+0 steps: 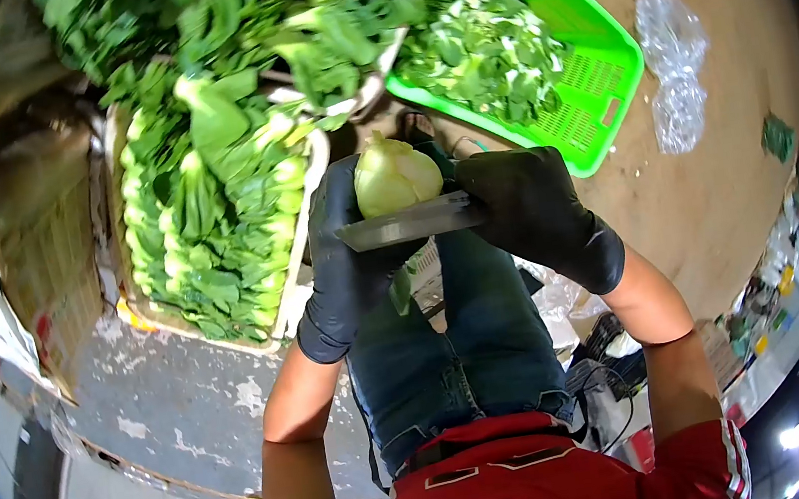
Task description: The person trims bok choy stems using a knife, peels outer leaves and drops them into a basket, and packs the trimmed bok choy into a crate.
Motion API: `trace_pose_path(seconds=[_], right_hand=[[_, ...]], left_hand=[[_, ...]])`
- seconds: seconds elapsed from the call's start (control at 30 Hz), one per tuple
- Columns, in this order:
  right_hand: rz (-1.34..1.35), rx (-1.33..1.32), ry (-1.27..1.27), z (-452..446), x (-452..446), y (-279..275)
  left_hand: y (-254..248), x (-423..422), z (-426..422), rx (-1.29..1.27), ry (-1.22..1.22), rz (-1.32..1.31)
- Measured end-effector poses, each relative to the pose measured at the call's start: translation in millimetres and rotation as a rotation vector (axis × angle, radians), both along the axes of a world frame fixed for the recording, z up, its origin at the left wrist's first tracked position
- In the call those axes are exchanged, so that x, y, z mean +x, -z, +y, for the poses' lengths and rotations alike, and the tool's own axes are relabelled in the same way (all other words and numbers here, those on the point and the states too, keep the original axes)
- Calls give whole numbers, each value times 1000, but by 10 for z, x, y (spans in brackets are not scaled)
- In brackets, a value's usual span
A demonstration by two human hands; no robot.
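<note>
Black gloves cover both hands. My left hand is wrapped round a pale green leafy vegetable, its rounded base turned toward me. My right hand grips a knife, whose handle is hidden in the fist. The broad blade lies level across the near side of the vegetable, touching it or very close. A green leaf hangs below my left hand. To the left, a crate holds rows of leafy greens.
A bright green basket with cut leaves stands at the upper right. Loose greens are heaped at the top. Crumpled clear plastic lies right of the basket. A cardboard box is at the far left.
</note>
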State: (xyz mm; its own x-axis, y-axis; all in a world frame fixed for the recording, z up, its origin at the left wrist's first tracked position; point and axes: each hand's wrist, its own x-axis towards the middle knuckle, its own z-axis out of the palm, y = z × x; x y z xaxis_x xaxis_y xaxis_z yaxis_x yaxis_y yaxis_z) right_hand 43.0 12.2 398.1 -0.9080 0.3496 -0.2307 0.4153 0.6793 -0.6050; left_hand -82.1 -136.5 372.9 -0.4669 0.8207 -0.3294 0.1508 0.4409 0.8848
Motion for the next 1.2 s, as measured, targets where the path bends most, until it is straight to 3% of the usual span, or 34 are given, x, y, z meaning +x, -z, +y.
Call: trace_pose_path(seconds=[0.07,0.13,0.17,0.2,0.27,0.33,0.4,0.47,0.5,0.53,0.6,0.67,0.7,0.73,0.8,0.83,0.87,0.9,1.0,1.03,1.07,1.13,1.17,1.2], right_hand=[[67,16,104,217,357,180],[-197,92,124,545,868,754],[-235,-78,244,781,1280,1200],[-415,-310,468,943,1489,1202],[-227,-360,638,1019,1741,1022],[1,-647,814,988,1590,448],[264,-826,741,908,1523,236],[222,-546,660,945,1534,218],[168,-615,681,1041,1573,171],[170,-501,625,1129,1634,114],[-297,-937,859,1438,1734,-55],[-26,-406,808,1533,2042,329],[-62,136,656,1585,2100,374],[-13,274,625,1642,2120,389],[-43,-152,751,1512,2033,350],[95,-382,737,1410,1907,303],[39,-458,721,1334,1845,316],[152,-462,783,1277,1787,408],[272,-644,894,1366,1843,531],[283,-768,926,1429,1940,570],[292,-889,959,1474,2032,601],[432,-1146,971,1518,2265,713],[471,-1196,1008,1511,2349,718],[513,-1241,1045,1530,2408,685]], left_hand=[[55,237,266,34,69,16],[126,459,525,49,131,-102],[36,563,682,59,156,-146],[54,653,785,105,187,-134],[145,809,1016,98,218,-68],[257,980,1258,17,211,-267],[255,1117,1453,41,302,-236],[322,1236,1562,113,357,-200],[310,1238,1637,82,360,-312],[343,1229,1679,72,376,-388],[412,1194,1731,46,401,-537],[467,1231,1802,74,364,-631],[489,1261,1834,91,341,-678],[498,1297,1856,108,317,-727],[521,1417,1916,107,241,-719],[580,1492,1943,82,202,-704],[626,1567,1965,58,164,-689],[618,1626,2000,179,161,-551],[515,1491,2087,92,228,-454],[578,1445,2101,120,240,-467],[552,1372,2175,8,187,-741],[681,1194,2283,53,316,-640],[824,1168,2321,2,195,-763],[1000,1083,2367,207,262,-575]])
